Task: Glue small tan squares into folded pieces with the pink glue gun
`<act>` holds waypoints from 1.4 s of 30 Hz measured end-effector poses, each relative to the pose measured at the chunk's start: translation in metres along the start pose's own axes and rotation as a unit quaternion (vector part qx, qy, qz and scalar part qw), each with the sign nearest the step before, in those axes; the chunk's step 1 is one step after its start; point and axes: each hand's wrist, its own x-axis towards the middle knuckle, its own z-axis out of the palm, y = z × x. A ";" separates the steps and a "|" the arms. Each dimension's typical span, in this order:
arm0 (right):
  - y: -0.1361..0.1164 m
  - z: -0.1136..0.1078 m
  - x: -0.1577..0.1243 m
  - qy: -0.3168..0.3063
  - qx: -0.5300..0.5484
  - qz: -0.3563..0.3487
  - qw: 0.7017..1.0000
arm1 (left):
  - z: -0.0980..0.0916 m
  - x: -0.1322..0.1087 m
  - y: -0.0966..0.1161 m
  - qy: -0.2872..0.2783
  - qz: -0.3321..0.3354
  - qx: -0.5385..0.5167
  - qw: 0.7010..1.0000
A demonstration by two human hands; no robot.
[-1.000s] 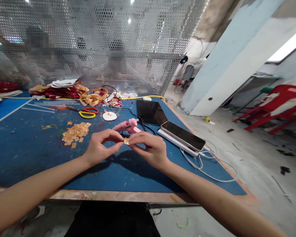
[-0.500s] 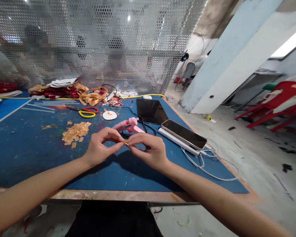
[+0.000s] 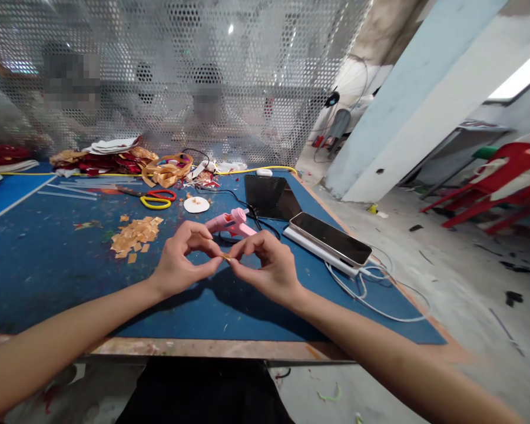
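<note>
The fingers of the left hand (image 3: pixel 182 259) and right hand (image 3: pixel 267 265) pinch a small gold piece (image 3: pixel 227 257) between them, above the desk (image 3: pixel 70 282), in from its front edge. It looks light, thin and easily creased, likely best held by its ends. Just beyond lies a pink glue gun (image 3: pixel 223 222); a smartphone (image 3: pixel 331 238) rests near the desk's right edge.
</note>
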 end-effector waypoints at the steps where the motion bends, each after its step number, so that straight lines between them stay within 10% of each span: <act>1: 0.000 0.000 0.000 -0.001 -0.010 0.001 1.000 | 0.000 0.000 0.000 -0.003 -0.003 0.002 1.000; 28: 0.000 0.000 -0.002 -0.094 -0.167 0.023 0.981 | -0.001 -0.004 -0.004 -0.091 0.053 0.201 0.974; 42: 0.002 0.001 0.000 -0.073 -0.083 0.068 0.992 | -0.003 0.006 0.001 -0.056 -0.051 0.114 0.991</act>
